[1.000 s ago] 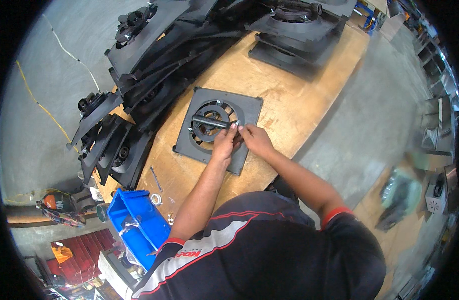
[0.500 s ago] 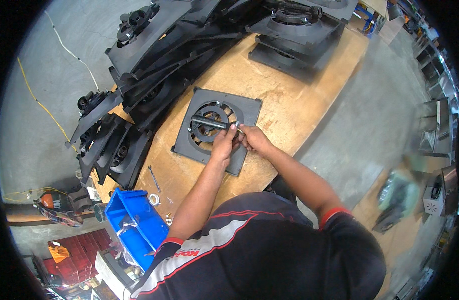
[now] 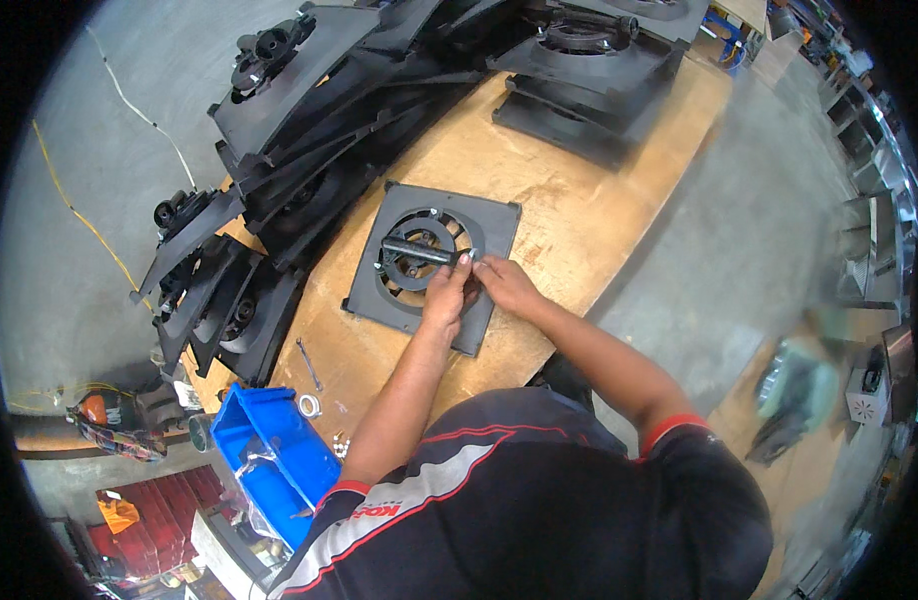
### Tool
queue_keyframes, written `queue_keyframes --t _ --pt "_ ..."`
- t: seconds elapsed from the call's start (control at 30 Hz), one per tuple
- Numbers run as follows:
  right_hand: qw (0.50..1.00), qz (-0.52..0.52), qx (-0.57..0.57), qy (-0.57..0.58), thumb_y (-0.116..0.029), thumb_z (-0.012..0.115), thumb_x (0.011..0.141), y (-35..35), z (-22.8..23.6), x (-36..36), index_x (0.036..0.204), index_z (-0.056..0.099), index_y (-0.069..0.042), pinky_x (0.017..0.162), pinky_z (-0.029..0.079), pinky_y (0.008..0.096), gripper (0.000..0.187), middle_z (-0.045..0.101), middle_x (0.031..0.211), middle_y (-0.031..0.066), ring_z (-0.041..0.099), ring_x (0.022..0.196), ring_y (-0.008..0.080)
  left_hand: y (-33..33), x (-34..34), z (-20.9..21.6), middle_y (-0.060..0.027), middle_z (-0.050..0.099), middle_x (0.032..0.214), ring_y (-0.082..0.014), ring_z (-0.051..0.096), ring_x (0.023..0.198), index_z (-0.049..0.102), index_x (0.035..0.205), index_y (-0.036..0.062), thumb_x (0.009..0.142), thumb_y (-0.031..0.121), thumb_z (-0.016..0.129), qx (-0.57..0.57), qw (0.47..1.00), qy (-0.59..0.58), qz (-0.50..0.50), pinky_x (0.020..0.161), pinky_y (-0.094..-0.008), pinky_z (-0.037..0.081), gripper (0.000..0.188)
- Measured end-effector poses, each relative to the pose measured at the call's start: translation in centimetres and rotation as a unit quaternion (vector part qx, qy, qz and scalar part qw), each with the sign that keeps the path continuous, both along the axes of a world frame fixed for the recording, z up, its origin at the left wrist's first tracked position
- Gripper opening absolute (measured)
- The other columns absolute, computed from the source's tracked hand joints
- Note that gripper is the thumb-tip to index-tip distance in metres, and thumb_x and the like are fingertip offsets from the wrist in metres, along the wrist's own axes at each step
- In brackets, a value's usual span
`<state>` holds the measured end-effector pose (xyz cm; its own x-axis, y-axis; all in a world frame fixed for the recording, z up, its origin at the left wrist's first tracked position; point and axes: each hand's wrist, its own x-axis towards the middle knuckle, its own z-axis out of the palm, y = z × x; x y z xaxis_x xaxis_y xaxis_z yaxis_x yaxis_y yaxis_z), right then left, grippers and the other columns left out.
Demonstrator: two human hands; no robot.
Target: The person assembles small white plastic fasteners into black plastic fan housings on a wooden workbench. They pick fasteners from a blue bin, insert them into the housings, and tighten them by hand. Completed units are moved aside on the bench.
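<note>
A square black plastic panel (image 3: 492,222) with a round slotted opening lies flat on the wooden table in front of me. Above that opening, my left hand (image 3: 447,297) is closed around one end of a black cylindrical tube (image 3: 416,250), thumb on top. My right hand (image 3: 507,286) is pinched at the same end, beside a small shiny metal piece (image 3: 475,253). Its fingertips hide what they grip, and I cannot make out the exact part. Small silvery fasteners (image 3: 435,212) show around the ring of the panel.
Stacked black panels (image 3: 309,110) crowd the table's left side, and another pile (image 3: 589,90) stands at its far end. Nearer are a wrench (image 3: 310,365), a white ring-shaped roll (image 3: 309,405), some small metal parts (image 3: 341,445) and a blue bin (image 3: 309,438). The wooden table's (image 3: 619,250) edge runs along the right.
My right hand has shifted slightly at the tube's end, its fingers now more tucked together. My left hand keeps its hold on the tube, and the panel stays in place.
</note>
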<state>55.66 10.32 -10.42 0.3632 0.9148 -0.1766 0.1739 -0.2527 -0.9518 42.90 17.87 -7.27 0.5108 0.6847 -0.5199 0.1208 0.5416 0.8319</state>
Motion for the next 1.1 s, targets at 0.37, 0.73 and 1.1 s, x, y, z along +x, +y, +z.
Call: queue_keyframes --t 0.37,0.73,1.1 --pt "0.992 0.015 -0.053 0.112 -0.041 0.048 0.100 0.4 1.5 0.4 0.093 0.064 0.001 0.073 0.050 0.0471 0.045 0.067 0.084 0.0234 0.065 0.082 0.0417 0.5 -0.4 -0.5 0.0027 0.067 0.091 -0.0093 0.062 0.082 0.063 0.100 0.0133 0.097 0.048 0.061 0.002 0.999 -0.017 -0.048 0.075 -0.0283 0.049 0.035" --pt "0.995 -0.004 -0.021 0.099 -0.043 0.045 0.101 0.2 0.1 0.1 0.090 0.062 0.002 0.070 0.051 0.0433 0.049 0.065 0.076 0.0174 0.065 0.073 0.0330 0.5 -0.5 -0.8 0.0001 0.067 0.094 -0.0121 0.063 0.086 0.062 0.102 0.0123 0.098 0.046 0.060 -0.014 0.998 -0.049 -0.044 0.081 -0.0303 0.051 0.034" --pt "0.997 -0.023 -0.029 0.071 -0.040 0.046 0.102 0.1 0.8 0.0 0.089 0.059 0.000 0.058 0.049 0.0411 0.044 0.063 0.069 0.0134 0.063 0.064 0.0294 0.6 -0.7 -1.7 -0.0012 0.065 0.094 -0.0121 0.062 0.084 0.061 0.105 0.0114 0.099 0.045 0.060 0.001 0.999 -0.040 -0.025 0.079 -0.0295 0.051 0.034"
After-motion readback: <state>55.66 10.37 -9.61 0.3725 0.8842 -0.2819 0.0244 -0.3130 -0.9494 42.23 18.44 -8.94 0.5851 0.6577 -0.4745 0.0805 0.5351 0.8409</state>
